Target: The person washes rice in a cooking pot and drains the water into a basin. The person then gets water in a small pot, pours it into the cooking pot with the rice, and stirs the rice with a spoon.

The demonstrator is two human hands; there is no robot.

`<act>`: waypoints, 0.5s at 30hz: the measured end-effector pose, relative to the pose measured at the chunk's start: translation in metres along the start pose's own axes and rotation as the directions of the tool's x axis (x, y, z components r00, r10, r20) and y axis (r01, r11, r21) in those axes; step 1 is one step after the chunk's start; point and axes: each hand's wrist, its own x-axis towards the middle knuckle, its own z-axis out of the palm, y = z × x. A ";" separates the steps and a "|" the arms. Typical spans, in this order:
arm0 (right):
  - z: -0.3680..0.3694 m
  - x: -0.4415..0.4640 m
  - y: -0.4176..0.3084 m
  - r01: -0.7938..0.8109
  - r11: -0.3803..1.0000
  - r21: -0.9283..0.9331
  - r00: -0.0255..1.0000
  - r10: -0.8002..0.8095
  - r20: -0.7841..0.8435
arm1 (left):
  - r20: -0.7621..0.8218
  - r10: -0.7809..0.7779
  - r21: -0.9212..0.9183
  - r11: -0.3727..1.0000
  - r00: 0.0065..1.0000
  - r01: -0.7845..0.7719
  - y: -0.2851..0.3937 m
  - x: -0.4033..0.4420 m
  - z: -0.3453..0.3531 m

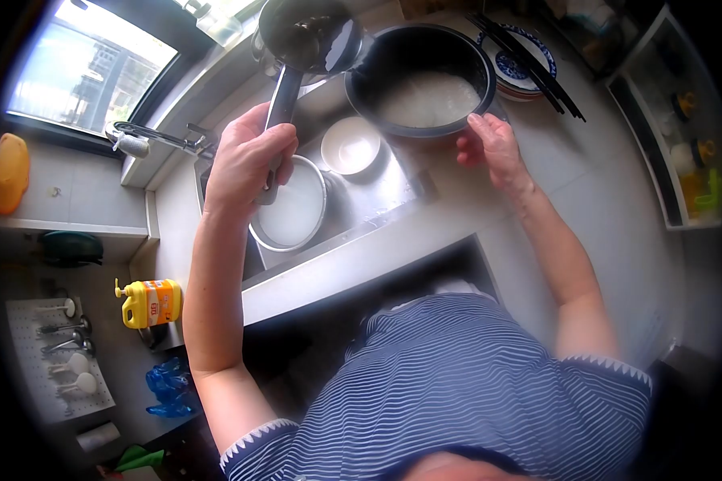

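Observation:
My left hand (253,156) is closed around the grey handle of a round metal saucepan (305,32). The saucepan is raised over the back of the sink, and its rim comes close to the left rim of a dark inner pot (425,120). Whitish, cloudy content lies in the bottom of that inner pot. My right hand (493,148) pinches the pot's near right rim between thumb and curled fingers. Below the saucepan, a white-rimmed pot (322,220) with cloudy liquid sits in the sink, beside a small white bowl (350,146).
A metal sink (389,192) is set into the counter, with a faucet (160,138) at its left. Black chopsticks (529,64) lie across blue-patterned plates (544,50). A yellow pump jug (151,303) stands at lower left. A rack (658,128) borders the right side.

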 end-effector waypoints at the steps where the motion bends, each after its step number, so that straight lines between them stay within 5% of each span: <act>1: 0.000 0.000 0.000 0.003 1.000 0.000 1.000 -0.003 0.000 | -0.003 0.011 0.017 1.000 1.000 -0.011 0.001 0.001 0.001; 15: 0.003 -0.001 -0.001 -0.002 1.000 -0.006 1.000 0.002 0.003 | -0.023 0.095 0.164 0.982 0.995 -0.090 0.000 0.014 0.007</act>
